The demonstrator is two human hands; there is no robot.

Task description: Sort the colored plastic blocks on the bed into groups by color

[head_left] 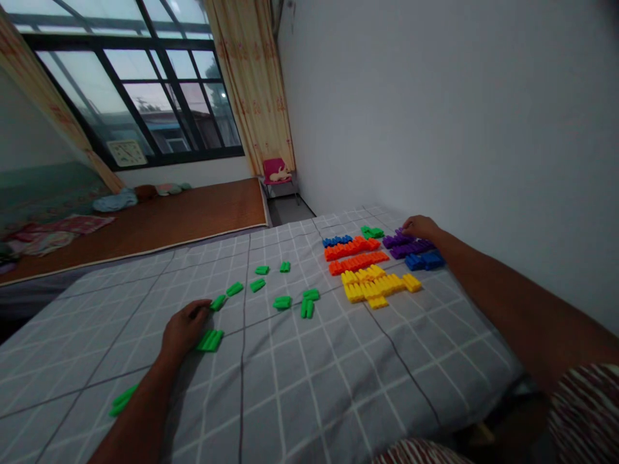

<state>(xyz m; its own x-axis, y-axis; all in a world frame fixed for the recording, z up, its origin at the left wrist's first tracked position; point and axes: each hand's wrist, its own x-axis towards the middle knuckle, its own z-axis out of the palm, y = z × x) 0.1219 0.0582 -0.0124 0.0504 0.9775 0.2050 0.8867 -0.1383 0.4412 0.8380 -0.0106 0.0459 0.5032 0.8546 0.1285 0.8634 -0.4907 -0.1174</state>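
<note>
On a grey checked sheet, my left hand pinches a small green plastic block between thumb and fingertips. Just below that hand lies a group of green blocks side by side. My right hand reaches to the far right, its fingers closed at the end of a row of purple blocks; part of what they grip is hidden. Near it are blue blocks, orange rows and a yellow cluster. More green blocks are scattered across the middle.
A white wall borders the right side of the sheet. Beyond it stand a low bed with a brown mat, a pink chair and a curtained window. My knees, in striped cloth, show at the bottom right.
</note>
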